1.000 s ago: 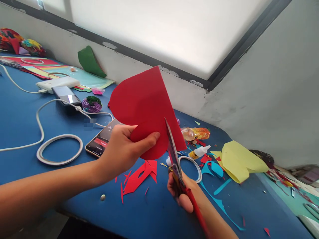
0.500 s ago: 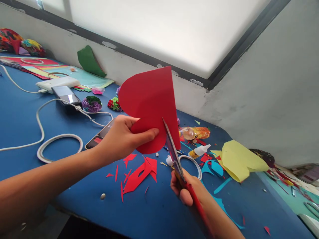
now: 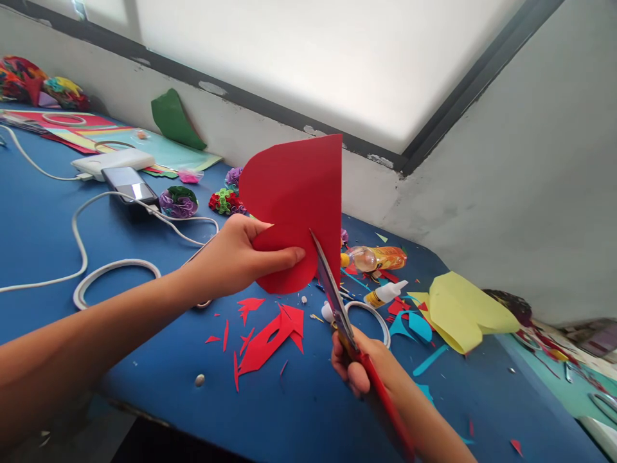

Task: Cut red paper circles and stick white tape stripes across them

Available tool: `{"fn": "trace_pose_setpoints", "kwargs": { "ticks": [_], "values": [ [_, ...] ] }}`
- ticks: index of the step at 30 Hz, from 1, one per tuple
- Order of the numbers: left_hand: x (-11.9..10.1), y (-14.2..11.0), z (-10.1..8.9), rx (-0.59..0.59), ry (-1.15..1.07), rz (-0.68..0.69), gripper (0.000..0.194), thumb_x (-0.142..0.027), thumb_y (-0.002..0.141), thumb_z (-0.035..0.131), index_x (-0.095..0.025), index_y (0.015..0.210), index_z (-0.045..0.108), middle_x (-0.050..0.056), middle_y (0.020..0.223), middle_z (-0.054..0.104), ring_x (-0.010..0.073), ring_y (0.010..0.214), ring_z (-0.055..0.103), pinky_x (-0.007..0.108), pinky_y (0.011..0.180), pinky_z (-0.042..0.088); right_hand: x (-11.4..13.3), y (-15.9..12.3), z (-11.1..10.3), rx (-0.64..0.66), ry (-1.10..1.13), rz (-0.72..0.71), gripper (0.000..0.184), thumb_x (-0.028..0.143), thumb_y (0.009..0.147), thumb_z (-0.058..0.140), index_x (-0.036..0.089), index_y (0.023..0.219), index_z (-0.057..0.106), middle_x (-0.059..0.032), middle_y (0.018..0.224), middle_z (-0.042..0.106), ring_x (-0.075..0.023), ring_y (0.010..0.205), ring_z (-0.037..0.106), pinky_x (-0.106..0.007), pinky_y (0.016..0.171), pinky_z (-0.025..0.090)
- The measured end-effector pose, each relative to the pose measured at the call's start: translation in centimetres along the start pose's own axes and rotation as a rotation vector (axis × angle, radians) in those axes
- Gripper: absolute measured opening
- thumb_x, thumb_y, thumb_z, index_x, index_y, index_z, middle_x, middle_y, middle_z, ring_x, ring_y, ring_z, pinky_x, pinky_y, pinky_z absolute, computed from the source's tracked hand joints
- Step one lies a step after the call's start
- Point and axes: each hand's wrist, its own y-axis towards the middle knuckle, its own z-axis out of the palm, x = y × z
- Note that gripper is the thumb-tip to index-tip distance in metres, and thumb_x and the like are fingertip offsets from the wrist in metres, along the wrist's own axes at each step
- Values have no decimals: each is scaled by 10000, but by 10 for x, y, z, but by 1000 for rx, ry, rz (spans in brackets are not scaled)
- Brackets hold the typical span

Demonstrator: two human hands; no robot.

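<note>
The left hand (image 3: 238, 257) pinches red paper (image 3: 294, 183), two-lobed at left, straight-edged at right; the right hand (image 3: 377, 354) grips scissors (image 3: 341, 315) against it.

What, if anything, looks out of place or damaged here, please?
The orange-labelled bottle lies on its side, not upright, though no spill shows. Red scraps and blue scraps litter the tabletop untidily. Pale patches along the dark window frame look like chipped paint.

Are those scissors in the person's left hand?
No: the right hand holds the scissors, while the left hand grips the red paper.
</note>
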Motion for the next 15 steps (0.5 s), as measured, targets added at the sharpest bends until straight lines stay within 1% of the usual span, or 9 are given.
{"fn": "trace_pose_setpoints", "kwargs": {
  "ticks": [3,5,8,12,15],
  "values": [
    [-5,3,-5,52,-1,-36,70,-240,705,728,-175,719,750,-17,677,713,81,581,616,128,500,485,-3,-1,-5,-10,-29,-20,261,476,823,483,240,769,386,28,554,552,-125,480,436,-235,463,326],
    [-8,5,-9,98,10,-72,63,-218,703,725,-165,670,737,-20,630,697,70,541,598,117,462,463,-4,-1,-7,-8,-54,-41,299,523,813,483,234,784,412,23,565,555,-122,472,423,-234,447,314],
    [-8,8,-14,137,34,-101,71,-225,706,729,-162,675,736,-7,647,707,78,558,611,123,476,475,-5,-1,-8,-1,-66,-44,381,612,807,452,233,785,420,27,569,539,-113,452,398,-233,435,316],
    [-5,10,-14,95,23,-100,91,-259,716,734,-189,769,755,5,739,738,96,634,644,144,538,508,-3,2,-3,-10,-18,-6,511,749,793,377,240,753,391,41,546,490,-119,479,429,-249,499,371],
    [-4,10,-9,26,-2,-101,105,-277,714,739,-190,769,757,10,754,745,103,649,653,151,548,512,-2,4,-1,-17,24,16,656,886,681,344,236,745,407,45,548,478,-122,487,445,-270,537,399]
  ]
}}
